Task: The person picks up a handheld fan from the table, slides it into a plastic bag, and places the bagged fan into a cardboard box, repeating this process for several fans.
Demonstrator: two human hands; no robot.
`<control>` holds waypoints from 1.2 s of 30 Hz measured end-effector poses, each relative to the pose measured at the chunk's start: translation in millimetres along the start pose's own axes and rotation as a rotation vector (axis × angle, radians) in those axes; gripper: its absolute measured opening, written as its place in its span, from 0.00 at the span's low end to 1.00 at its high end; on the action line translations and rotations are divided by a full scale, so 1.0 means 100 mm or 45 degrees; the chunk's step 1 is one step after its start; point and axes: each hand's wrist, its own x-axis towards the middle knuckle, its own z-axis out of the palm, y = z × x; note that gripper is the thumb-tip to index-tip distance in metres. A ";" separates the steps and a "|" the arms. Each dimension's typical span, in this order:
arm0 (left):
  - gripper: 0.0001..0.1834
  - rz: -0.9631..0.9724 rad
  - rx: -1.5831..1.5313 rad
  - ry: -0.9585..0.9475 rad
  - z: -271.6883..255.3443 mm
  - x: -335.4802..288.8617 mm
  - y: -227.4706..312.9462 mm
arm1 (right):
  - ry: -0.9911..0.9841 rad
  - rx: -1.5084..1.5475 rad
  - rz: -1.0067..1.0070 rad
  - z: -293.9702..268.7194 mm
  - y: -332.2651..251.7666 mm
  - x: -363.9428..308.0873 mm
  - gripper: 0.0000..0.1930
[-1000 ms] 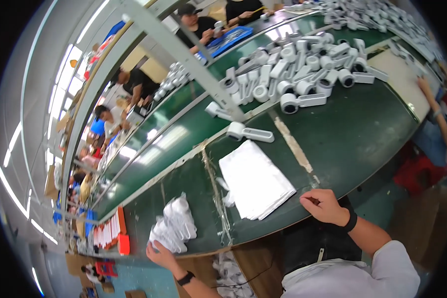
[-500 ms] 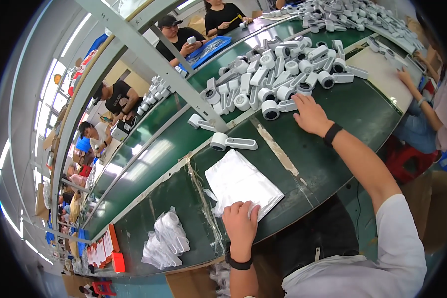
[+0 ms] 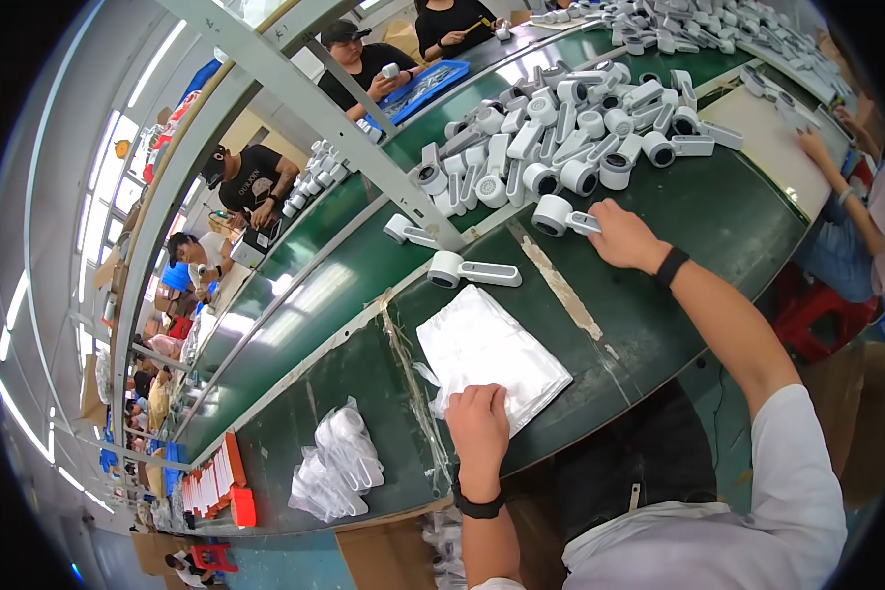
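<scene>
In my right hand [image 3: 624, 236] is the grey handle of a white round-headed device [image 3: 553, 215], just off the green bench. My left hand [image 3: 479, 418] has its fingers closed at the near edge of a stack of thin white plastic bags [image 3: 497, 344], pinching the film. Beyond the stack lies a single device of the same kind [image 3: 472, 270], its handle pointing right. A large heap of these devices [image 3: 560, 133] spreads past my right hand. Several bagged devices [image 3: 339, 462] rest to the left of my left hand.
An orange-red box of white slips [image 3: 216, 482] stands at the bench's left end. A slanted metal post [image 3: 364, 147] rises beyond the bags. Co-workers sit across the belt [image 3: 305, 285], one beside a blue tray [image 3: 423, 88]; another person's arm [image 3: 826, 162] reaches in at the right.
My right hand has closed on a device's handle and drawn it away from the heap, turning its head. My left hand stays at the bags' edge, its fingers drawn closer together.
</scene>
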 end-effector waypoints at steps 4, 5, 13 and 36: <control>0.05 -0.050 -0.143 0.199 -0.04 0.00 0.00 | -0.056 0.583 0.152 -0.29 -0.45 -0.40 0.19; 0.05 -0.039 -0.149 0.200 -0.05 0.01 0.04 | -0.010 0.827 0.173 -0.27 -0.46 -0.52 0.19; 0.05 -0.261 -0.691 0.195 -0.16 -0.12 0.53 | -0.584 1.688 0.460 -0.39 -1.15 -1.61 0.25; 0.09 -0.657 -1.228 0.076 0.14 -0.27 0.63 | 0.030 1.209 0.289 -0.22 -1.15 -1.88 0.25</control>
